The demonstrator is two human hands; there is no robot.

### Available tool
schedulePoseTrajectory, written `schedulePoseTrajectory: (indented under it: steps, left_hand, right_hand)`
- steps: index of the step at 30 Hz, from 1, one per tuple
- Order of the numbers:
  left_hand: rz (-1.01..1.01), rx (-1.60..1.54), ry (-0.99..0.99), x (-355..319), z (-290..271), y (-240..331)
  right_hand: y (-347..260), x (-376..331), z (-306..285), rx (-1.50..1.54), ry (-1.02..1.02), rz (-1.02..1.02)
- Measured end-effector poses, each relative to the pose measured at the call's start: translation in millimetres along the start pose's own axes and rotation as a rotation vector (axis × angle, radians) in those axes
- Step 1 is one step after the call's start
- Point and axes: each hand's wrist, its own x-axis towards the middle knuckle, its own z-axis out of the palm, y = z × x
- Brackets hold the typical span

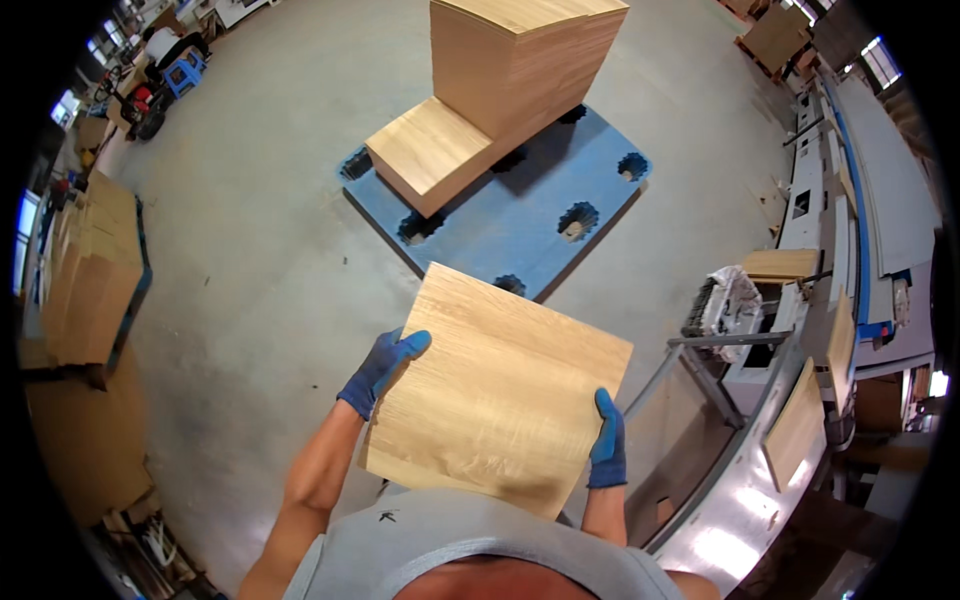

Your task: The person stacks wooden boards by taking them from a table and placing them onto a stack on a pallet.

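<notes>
A light wood-grain board (500, 390) is held out in front of my body, tilted a little, its far corner overlapping the view of a blue pallet (545, 215). My left hand (385, 368), in a blue glove, grips the board's left edge with the thumb on top. On the opposite edge my gloved right hand (607, 440) does the same, thumb over the face. The fingers of both hands are hidden beneath the board. Beyond it, a tall stack of similar boards (530, 70) and a lower stack (430, 145) rest side by side on the pallet.
To the right runs a long machine line with a metal table (715, 530) and a loose board (793, 425) on it. A grey metal frame (705, 375) stands beside a white plastic-wrapped bundle (730, 305). Cardboard stacks (95, 270) line the left. A person sits far off near a blue stool (183, 72).
</notes>
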Motion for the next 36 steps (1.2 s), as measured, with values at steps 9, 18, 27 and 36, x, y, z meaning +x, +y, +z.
schedulePoseTrajectory:
  steps: [9, 18, 27, 36]
  left_hand:
    - [0.048, -0.045, 0.063, 111, -172, 118]
    - [0.002, -0.055, 0.119, 266, -310, 237]
    - [-0.114, 0.168, -0.085, 489, -420, 313]
    - [-0.154, 0.288, -0.238, 708, -458, 338]
  right_hand:
    - [16, 163, 239, -0.088, -0.156, 0.053]
    - [17, 296, 432, -0.140, -0.043, 0.081]
    - [110, 445, 511, -0.007, 0.160, 0.029]
    - [161, 599, 553, 0.147, 0.273, -0.048]
